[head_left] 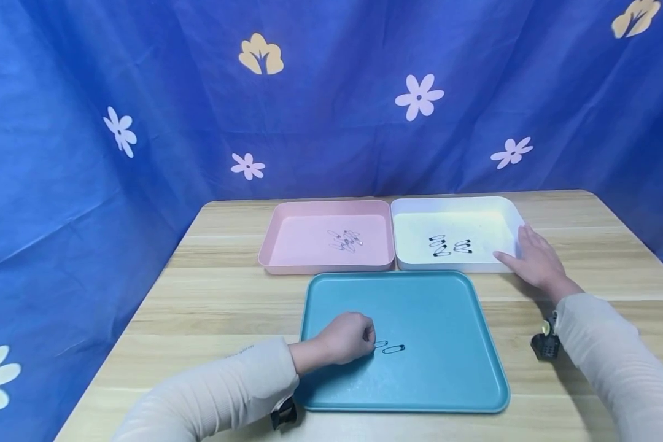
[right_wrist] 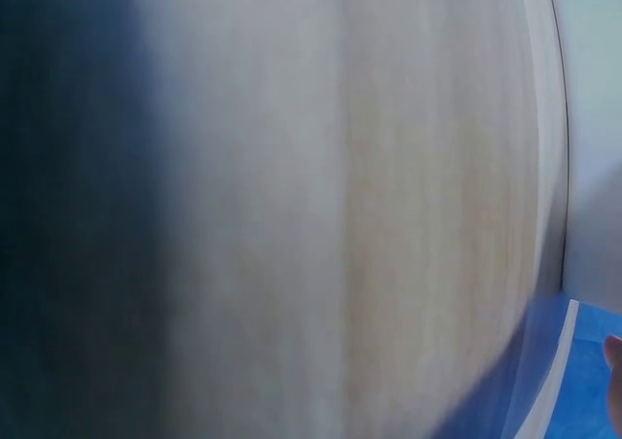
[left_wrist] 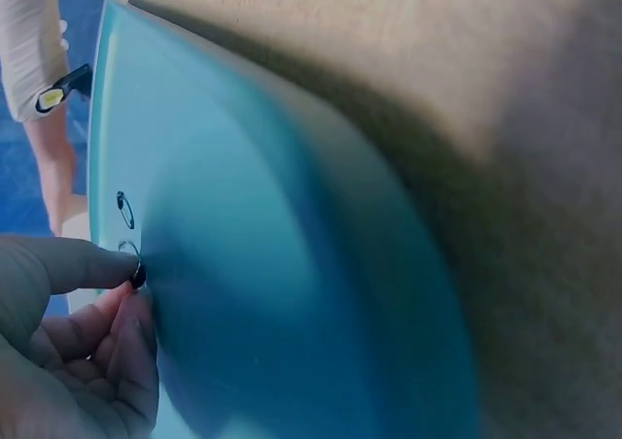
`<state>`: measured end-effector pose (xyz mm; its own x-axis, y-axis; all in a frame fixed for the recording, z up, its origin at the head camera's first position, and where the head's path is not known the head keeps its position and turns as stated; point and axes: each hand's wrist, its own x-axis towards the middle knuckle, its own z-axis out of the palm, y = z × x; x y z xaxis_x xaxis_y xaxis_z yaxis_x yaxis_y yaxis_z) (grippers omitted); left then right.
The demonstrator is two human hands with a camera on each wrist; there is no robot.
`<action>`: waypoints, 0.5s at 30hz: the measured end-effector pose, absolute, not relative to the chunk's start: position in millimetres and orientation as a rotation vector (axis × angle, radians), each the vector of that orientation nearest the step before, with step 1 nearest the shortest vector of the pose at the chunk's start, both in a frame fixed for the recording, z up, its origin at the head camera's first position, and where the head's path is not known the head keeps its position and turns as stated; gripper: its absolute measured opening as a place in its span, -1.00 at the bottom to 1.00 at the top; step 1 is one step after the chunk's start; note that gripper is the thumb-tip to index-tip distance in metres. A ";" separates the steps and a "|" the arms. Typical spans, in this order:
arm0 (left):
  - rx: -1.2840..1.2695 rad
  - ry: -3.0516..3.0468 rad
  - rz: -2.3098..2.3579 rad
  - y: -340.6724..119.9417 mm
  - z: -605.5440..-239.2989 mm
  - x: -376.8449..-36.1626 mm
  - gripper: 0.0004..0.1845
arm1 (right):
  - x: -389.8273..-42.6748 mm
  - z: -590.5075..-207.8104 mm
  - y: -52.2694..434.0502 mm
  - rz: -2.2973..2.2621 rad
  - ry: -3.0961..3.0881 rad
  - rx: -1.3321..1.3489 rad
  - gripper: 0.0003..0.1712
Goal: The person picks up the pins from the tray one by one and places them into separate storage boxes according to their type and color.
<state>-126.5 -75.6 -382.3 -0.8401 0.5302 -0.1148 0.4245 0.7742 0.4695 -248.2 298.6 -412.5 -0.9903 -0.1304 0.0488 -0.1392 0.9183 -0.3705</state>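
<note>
The left hand point(head_left: 347, 337) pinches a small silver safety pin point(head_left: 380, 344) on the flat teal plastic tray point(head_left: 447, 380) — a black pin point(head_left: 393, 349) just beside it. The right hand point(head_left: 533, 261), fingers relaxed, rests against the white tray point(head_left: 508, 212) on the wooden counter point(head_left: 215, 301).

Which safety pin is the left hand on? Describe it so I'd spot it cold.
Find the teal tray nearest the person. Two safety pins lie together on it. The pale safety pin at the left hand fingertips is the one; the dark pin lies free beside it.
</note>
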 end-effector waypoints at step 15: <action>0.522 2.516 0.964 -68.1 -367.9 -144.8 -0.88 | -247.5 -412.3 299.6 0.576 -3.045 0.255 0.06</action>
